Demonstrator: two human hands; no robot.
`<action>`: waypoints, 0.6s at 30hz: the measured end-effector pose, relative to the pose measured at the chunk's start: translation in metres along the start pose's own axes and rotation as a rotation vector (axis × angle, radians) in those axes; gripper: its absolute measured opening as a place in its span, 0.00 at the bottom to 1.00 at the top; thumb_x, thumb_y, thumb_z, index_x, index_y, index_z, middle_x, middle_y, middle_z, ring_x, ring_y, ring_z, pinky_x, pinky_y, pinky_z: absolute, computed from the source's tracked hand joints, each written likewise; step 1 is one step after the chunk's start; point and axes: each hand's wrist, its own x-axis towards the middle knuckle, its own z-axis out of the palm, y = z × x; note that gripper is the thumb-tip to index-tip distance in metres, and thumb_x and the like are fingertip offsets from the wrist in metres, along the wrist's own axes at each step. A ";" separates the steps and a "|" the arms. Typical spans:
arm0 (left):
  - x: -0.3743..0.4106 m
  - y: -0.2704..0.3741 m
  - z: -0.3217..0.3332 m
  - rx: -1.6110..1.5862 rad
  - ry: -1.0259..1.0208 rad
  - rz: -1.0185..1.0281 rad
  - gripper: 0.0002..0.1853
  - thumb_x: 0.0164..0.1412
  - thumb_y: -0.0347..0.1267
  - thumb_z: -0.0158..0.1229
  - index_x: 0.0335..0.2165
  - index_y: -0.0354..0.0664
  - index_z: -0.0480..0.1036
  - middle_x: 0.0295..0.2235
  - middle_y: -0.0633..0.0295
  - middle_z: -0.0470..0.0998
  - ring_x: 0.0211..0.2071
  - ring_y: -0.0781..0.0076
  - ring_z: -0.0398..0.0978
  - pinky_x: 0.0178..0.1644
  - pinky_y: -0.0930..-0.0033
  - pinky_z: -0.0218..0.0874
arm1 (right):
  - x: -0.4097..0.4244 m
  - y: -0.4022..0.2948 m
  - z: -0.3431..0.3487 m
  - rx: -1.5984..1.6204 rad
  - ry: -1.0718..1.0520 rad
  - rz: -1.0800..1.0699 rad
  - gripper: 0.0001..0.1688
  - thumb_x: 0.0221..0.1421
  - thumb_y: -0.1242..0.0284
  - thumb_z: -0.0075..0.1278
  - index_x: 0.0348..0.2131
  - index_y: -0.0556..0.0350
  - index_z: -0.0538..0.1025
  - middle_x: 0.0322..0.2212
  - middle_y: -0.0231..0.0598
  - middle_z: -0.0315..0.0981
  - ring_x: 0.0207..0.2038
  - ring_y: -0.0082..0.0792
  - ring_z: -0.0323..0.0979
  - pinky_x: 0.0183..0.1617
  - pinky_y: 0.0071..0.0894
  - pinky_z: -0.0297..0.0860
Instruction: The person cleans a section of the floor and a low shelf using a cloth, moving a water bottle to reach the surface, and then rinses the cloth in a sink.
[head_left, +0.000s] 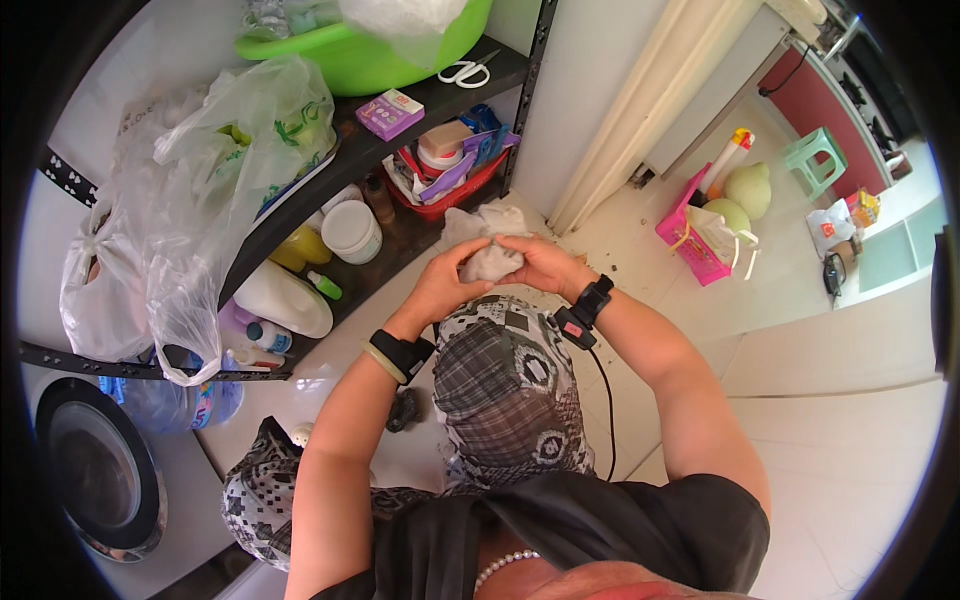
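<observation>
A crumpled white cloth (489, 262) is bunched between my two hands, just beyond my raised knee in patterned trousers (502, 375). My left hand (441, 281) grips its left side, thumb along the lower edge. From the right, my right hand (546, 262) holds it with fingertips on top. The cloth's far end hangs loose towards the floor. It hides parts of the fingers and whatever lies directly beneath. Both wrists wear black straps, and a cable (611, 405) runs down from the device on the right one.
At left, a dark shelf unit (360, 127) carries plastic bags (232, 150), a green basin (375, 52), scissors (466, 73), a red basket (442, 199) and bottles. A washing machine door (97, 465) is lower left. Rightward stand a pink basket (697, 240) and a green stool (817, 161).
</observation>
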 end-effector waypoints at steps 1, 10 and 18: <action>-0.001 0.002 0.001 -0.130 -0.001 -0.056 0.26 0.49 0.29 0.64 0.48 0.37 0.69 0.46 0.53 0.73 0.46 0.65 0.72 0.48 0.66 0.64 | 0.000 0.002 -0.008 0.004 0.031 -0.021 0.24 0.59 0.64 0.49 0.51 0.56 0.66 0.46 0.42 0.70 0.47 0.38 0.71 0.49 0.46 0.71; -0.036 -0.040 -0.047 -0.085 0.191 -0.229 0.18 0.52 0.25 0.60 0.44 0.35 0.71 0.36 0.60 0.78 0.37 0.74 0.73 0.44 0.72 0.65 | 0.053 -0.095 0.027 0.242 0.011 -0.336 0.18 0.58 0.75 0.45 0.48 0.60 0.67 0.45 0.44 0.70 0.47 0.40 0.71 0.52 0.47 0.68; -0.063 -0.024 -0.067 -0.114 0.283 -0.395 0.19 0.54 0.24 0.59 0.46 0.37 0.70 0.37 0.61 0.77 0.37 0.77 0.73 0.41 0.74 0.64 | 0.144 -0.160 -0.044 0.400 0.083 -0.620 0.09 0.53 0.82 0.44 0.36 0.60 0.72 0.34 0.43 0.73 0.37 0.40 0.73 0.41 0.41 0.72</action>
